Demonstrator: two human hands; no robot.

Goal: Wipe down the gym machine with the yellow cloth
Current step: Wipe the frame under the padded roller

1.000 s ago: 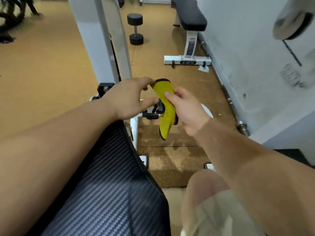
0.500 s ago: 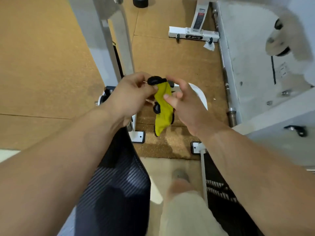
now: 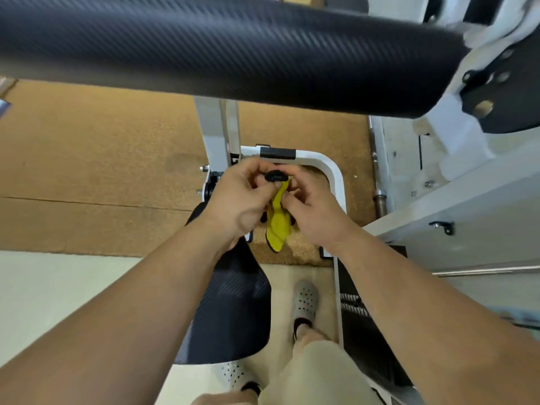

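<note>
Cork-brown floor [image 3: 102,171] bears white machine base [image 3: 336,182]; barbell [image 3: 380,201], perhaps, alongside.

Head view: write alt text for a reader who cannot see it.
The left hand and right hand pinch a bunched yellow cloth over a gym machine's white frame. A black padded roller crosses the top; a black seat pad lies below.

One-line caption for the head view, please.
Left hand and right hand pinch a crumpled yellow cloth with black trim over the white-framed gym machine; black textured pad in foreground.
</note>
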